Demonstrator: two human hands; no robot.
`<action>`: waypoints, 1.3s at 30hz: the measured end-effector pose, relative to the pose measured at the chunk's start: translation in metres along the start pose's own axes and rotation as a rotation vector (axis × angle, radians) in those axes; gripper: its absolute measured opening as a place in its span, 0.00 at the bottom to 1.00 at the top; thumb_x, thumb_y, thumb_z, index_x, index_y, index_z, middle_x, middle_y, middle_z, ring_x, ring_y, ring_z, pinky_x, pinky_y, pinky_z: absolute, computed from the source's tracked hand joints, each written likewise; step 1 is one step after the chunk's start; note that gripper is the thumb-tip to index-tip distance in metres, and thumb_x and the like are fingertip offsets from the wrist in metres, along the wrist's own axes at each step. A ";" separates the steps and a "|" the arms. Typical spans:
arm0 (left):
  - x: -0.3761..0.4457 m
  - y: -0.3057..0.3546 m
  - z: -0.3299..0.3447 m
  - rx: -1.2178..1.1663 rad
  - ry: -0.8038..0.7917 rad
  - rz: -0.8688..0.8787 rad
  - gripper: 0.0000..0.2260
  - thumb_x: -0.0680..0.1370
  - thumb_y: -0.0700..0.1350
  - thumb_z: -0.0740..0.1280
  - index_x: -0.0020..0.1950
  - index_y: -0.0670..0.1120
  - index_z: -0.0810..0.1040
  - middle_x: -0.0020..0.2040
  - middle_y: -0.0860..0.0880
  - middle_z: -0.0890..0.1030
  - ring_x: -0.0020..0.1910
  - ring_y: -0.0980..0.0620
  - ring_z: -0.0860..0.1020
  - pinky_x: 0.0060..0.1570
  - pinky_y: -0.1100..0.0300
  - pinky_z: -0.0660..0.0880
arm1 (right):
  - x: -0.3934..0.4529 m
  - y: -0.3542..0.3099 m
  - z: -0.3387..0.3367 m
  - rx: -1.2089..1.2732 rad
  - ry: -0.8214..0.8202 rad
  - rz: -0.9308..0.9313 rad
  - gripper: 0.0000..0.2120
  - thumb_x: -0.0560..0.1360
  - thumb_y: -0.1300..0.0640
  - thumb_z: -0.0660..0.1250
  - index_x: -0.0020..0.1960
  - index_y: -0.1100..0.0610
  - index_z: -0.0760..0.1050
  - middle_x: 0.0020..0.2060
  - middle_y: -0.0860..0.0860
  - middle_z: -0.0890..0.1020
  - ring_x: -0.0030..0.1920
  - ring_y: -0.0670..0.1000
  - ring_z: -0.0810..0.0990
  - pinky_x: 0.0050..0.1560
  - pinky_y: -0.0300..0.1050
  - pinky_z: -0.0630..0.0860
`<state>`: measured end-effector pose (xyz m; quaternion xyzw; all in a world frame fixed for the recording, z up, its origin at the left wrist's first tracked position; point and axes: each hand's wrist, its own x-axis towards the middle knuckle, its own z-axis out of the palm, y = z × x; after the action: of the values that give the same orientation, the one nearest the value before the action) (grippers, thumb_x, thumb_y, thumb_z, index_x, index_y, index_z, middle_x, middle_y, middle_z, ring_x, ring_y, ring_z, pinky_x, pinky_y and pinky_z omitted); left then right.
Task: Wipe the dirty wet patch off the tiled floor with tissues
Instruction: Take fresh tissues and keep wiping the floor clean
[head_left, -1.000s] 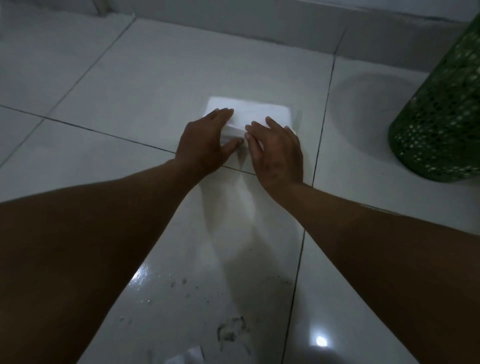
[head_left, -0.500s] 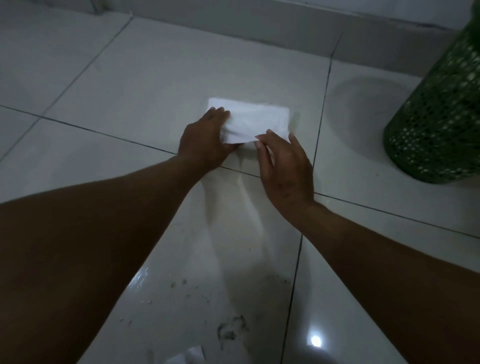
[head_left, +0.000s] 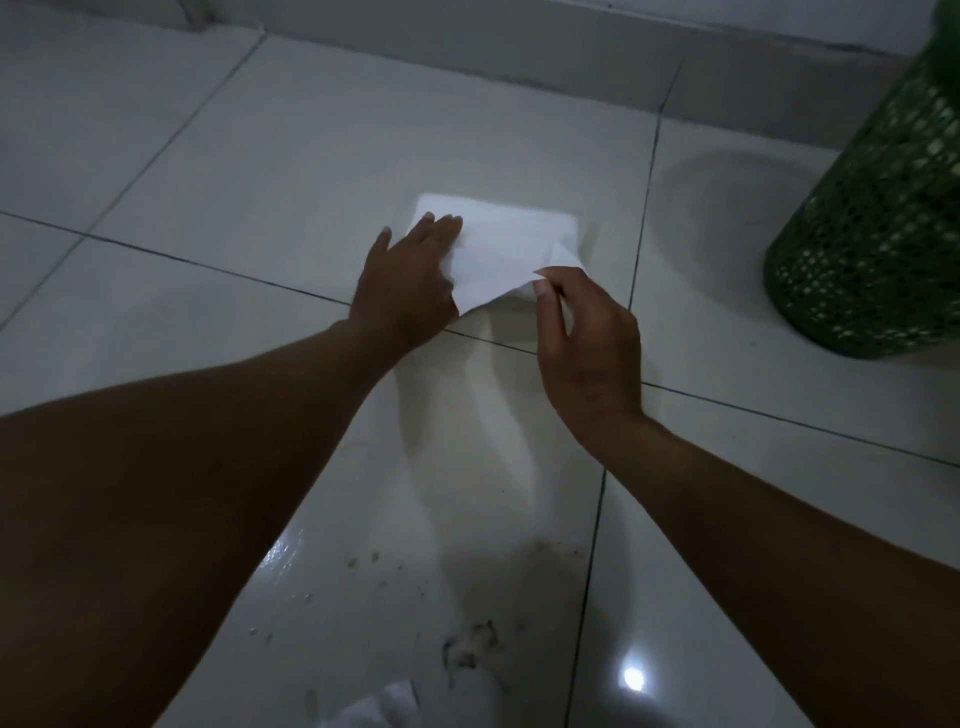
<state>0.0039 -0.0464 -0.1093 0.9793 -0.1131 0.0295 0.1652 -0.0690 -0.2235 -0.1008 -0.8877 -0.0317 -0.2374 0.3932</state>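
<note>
We see the left hand (head_left: 410, 275) resting on the left side of a white tissue (head_left: 498, 254) that lies on the tiled floor (head_left: 311, 156), its fingers (head_left: 441, 228) stretched out straight and flat over the paper. The right hand (head_left: 582, 338) pinches the tissue's near right corner between thumb and fingertips and holds that corner lifted off the floor, while the rest of the sheet lies flat. The dirty wet patch (head_left: 467, 639) is on the floor much nearer to us, between the two forearms, with dark specks and smears on a glossy wet sheen. A scrap of white paper (head_left: 384, 706) shows at the bottom edge, just beside the patch. A green mesh basket (head_left: 878, 234) stands on the floor to the right, well apart from the tissue.
</note>
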 end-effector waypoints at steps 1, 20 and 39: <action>0.000 0.001 0.001 0.003 -0.007 -0.018 0.33 0.75 0.39 0.65 0.79 0.44 0.57 0.79 0.47 0.61 0.79 0.50 0.55 0.77 0.48 0.48 | -0.003 -0.001 -0.002 0.005 -0.008 0.001 0.08 0.81 0.57 0.61 0.52 0.57 0.79 0.44 0.49 0.83 0.44 0.49 0.80 0.46 0.45 0.76; -0.008 0.008 -0.024 0.148 -0.193 -0.105 0.33 0.78 0.45 0.64 0.80 0.50 0.54 0.81 0.51 0.54 0.80 0.50 0.48 0.76 0.43 0.44 | -0.032 -0.048 -0.047 0.166 0.008 -0.049 0.06 0.80 0.63 0.63 0.51 0.61 0.79 0.40 0.49 0.80 0.38 0.45 0.76 0.38 0.33 0.71; -0.062 0.011 -0.067 0.041 -0.144 -0.213 0.34 0.79 0.48 0.66 0.80 0.48 0.53 0.80 0.45 0.55 0.79 0.47 0.53 0.76 0.47 0.53 | -0.030 -0.087 -0.075 0.278 -0.177 -0.014 0.05 0.75 0.59 0.64 0.44 0.58 0.78 0.38 0.49 0.80 0.41 0.47 0.77 0.43 0.33 0.73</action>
<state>-0.0599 -0.0215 -0.0481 0.9885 -0.0194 -0.0564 0.1388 -0.1462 -0.2136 -0.0113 -0.8420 -0.1048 -0.1542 0.5062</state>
